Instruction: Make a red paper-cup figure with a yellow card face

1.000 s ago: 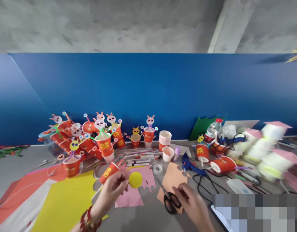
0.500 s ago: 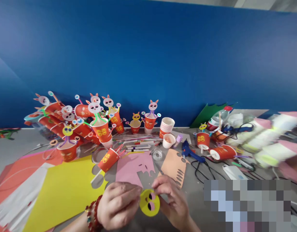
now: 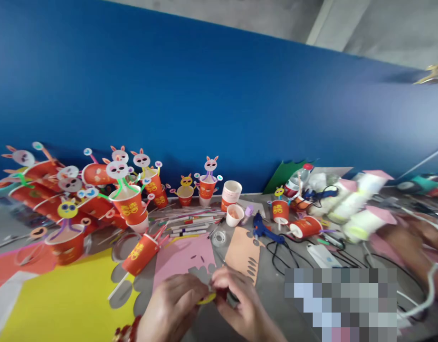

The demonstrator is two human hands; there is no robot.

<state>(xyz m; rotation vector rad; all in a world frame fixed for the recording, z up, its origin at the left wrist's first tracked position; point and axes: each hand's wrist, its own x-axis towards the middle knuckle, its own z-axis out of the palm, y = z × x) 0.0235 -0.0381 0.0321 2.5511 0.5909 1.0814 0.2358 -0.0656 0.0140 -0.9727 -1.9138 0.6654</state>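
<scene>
Yellow disc (image 3: 207,299) is low in the middle, tilted to a thin sliver, pinched in the left hand's (image 3: 171,304) fingers, with the right hand's (image 3: 240,301) fingers bunched up right at its edge, though I can't tell if they're gripping it too. Just past them lie cut-up pink paper (image 3: 176,251) and peach paper (image 3: 236,247), then a tape roll (image 3: 214,238), pens (image 3: 192,221) and a cup stack (image 3: 232,192) near the blue wall (image 3: 204,104).

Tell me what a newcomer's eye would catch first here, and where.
Probably the jumble of red cups, many with animal faces, on the left before the blue wall. Next, perhaps, the left hand and right hand, close together around a small yellow piece at bottom centre.
</scene>
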